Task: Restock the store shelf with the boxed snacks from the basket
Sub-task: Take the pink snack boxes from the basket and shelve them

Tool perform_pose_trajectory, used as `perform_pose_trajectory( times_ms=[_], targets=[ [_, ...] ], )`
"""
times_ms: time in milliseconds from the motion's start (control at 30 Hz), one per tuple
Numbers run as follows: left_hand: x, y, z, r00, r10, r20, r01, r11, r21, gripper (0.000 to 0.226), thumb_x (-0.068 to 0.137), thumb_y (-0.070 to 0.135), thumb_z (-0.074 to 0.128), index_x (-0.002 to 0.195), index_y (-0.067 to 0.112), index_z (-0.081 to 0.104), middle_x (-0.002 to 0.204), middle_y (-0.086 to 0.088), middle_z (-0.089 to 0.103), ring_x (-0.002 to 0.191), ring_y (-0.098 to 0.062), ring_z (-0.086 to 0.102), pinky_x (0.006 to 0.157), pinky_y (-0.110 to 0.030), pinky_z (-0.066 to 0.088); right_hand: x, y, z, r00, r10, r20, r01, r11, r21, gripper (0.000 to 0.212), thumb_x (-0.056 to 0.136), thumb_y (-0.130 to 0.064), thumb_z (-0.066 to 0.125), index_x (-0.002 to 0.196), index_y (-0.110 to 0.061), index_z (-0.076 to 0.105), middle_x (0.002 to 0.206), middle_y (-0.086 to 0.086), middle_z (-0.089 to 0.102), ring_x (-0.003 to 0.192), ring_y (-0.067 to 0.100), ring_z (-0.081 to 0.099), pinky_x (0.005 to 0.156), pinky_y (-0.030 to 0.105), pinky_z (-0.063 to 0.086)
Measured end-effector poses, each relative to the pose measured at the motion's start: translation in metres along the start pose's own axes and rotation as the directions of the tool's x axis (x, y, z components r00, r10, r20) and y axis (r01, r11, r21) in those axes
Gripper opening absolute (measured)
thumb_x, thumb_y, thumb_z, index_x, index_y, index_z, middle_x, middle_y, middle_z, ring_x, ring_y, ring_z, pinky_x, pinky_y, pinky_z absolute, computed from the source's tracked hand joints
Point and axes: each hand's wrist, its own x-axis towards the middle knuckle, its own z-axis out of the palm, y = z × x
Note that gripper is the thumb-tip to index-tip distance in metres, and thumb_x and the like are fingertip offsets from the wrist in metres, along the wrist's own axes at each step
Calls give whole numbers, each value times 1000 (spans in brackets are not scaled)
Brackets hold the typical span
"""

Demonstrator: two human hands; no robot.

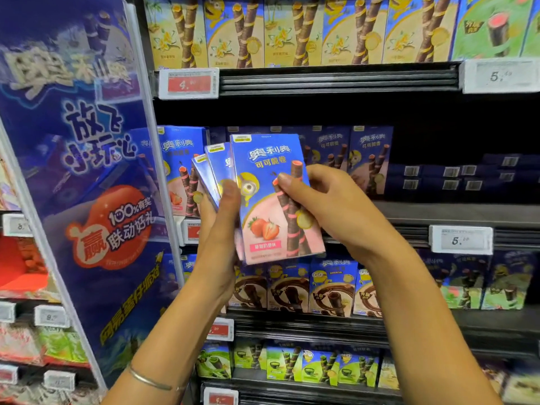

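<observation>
I hold a fanned stack of three blue-and-pink strawberry wafer-roll boxes in front of the middle shelf. The front box (268, 200) faces me, with the other two boxes (211, 171) fanned behind it to the left. My left hand (219, 226) grips the stack from below, thumb on the front. My right hand (321, 203) pinches the front box at its right edge, thumb on its face. Matching boxes (369, 159) stand upright on the middle shelf (438, 214) behind. The basket is out of view.
To the right of the standing boxes, dark blue boxes (455, 178) lie flat at the back of the middle shelf. Vanilla boxes (292, 30) fill the shelf above, chocolate boxes (330, 285) the one below. A blue promotional panel (87, 171) juts out at the left.
</observation>
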Motion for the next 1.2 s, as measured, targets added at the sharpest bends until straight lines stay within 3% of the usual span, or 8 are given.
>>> perform_pose_trajectory(
  times_ms=[100, 200, 433, 600, 700, 867, 1000, 1200],
  targets=[
    [3, -9, 2, 996, 91, -18, -92, 995, -26, 92, 90, 62, 65, 164, 23, 28, 151, -13, 59, 129, -41, 64, 109, -64, 48, 2, 0, -6, 999, -20, -31, 23, 995, 98, 26, 97, -35, 64, 100, -10, 69, 85, 2, 77, 67, 9, 71, 58, 21, 51],
    [3, -13, 0, 982, 186, -47, -186, 982, -15, 69, 99, 38, 63, 161, 23, 34, 145, -7, 65, 122, -36, 69, 95, -56, 59, 8, 8, -20, 994, -23, -109, 40, 987, 157, 19, 99, -29, 63, 91, -15, 72, 79, -1, 76, 64, 14, 72, 56, 27, 57],
    [4, -15, -6, 990, 103, -93, -110, 992, -69, 81, 91, 46, 67, 162, 31, 32, 149, -5, 62, 119, -32, 72, 86, -50, 63, 48, 59, -70, 828, 50, -558, 73, 978, 195, 14, 99, -18, 61, 98, -5, 62, 63, -5, 65, 47, 5, 54, 46, 21, 45],
    [5, -14, -4, 990, 110, -84, -116, 991, -71, 76, 91, 46, 66, 160, 31, 37, 144, -3, 66, 114, -29, 74, 78, -42, 64, 79, 97, -83, 820, 136, -556, -111, 991, 79, 23, 96, -23, 64, 106, -2, 62, 86, 9, 71, 64, 15, 65, 58, 32, 53],
    [5, -12, -3, 993, 94, -71, -97, 994, -46, 77, 91, 48, 65, 160, 31, 36, 144, -4, 66, 119, -32, 72, 81, -43, 64, 90, 103, -87, 802, 121, -585, -168, 985, -26, 29, 92, -27, 68, 111, -6, 64, 101, 9, 71, 81, 16, 68, 54, 21, 48],
    [3, -13, -1, 996, 69, -63, -71, 997, -26, 70, 90, 50, 65, 153, 24, 48, 136, -6, 71, 113, -31, 74, 76, -39, 64, 101, 105, -84, 781, 109, -615, -260, 952, -163, 13, 94, -20, 64, 102, -11, 61, 100, 7, 64, 73, 14, 57, 55, 21, 39],
    [3, -14, 1, 997, 48, -52, -48, 999, 0, 68, 89, 52, 64, 150, 23, 50, 136, -8, 71, 116, -35, 73, 84, -45, 64, 101, 103, -77, 746, 118, -655, -318, 928, -195, 28, 92, -19, 64, 115, -3, 63, 113, 16, 64, 94, 31, 61, 74, 32, 45],
    [3, -16, 4, 999, 12, -48, -11, 1000, 22, 71, 87, 54, 66, 147, 21, 49, 134, -11, 71, 115, -37, 73, 85, -46, 64, 101, 100, -73, 738, 160, -656, -407, 881, -242, 29, 92, -21, 62, 115, -4, 60, 119, 19, 62, 102, 39, 62, 75, 36, 45]
  ],
)
